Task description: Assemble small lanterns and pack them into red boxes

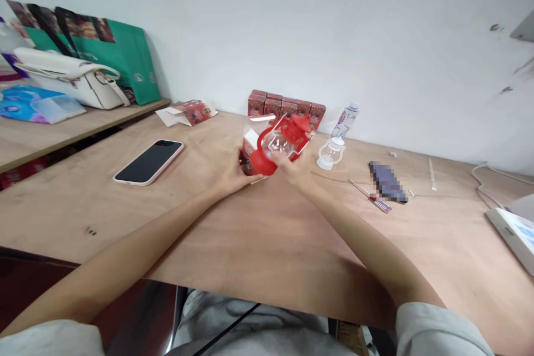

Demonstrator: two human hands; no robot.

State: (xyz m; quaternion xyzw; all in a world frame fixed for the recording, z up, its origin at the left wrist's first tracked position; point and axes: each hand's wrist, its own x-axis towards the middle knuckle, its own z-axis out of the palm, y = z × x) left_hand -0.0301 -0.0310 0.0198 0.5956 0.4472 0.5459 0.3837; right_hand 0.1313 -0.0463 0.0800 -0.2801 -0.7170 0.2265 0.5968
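Note:
A small red lantern [294,130] with a clear globe is tilted in my right hand [292,169], whose fingers close around its lower part. My left hand [237,171] grips a red printed cardboard box [248,150] with its white flap raised, right beside the lantern's base. The lantern overlaps the box in view, so I cannot tell whether they touch. A white lantern [331,154] of like shape stands to the right of my hands. Several closed red boxes [273,107] are lined up behind them.
A phone [149,162] and a flattened printed carton [189,113] lie left. A clear bottle [345,120], screwdriver [372,197] and blurred dark object [387,181] are right. A white handbag [89,82] and green bag [133,61] occupy the side table. A white box [515,236] sits far right.

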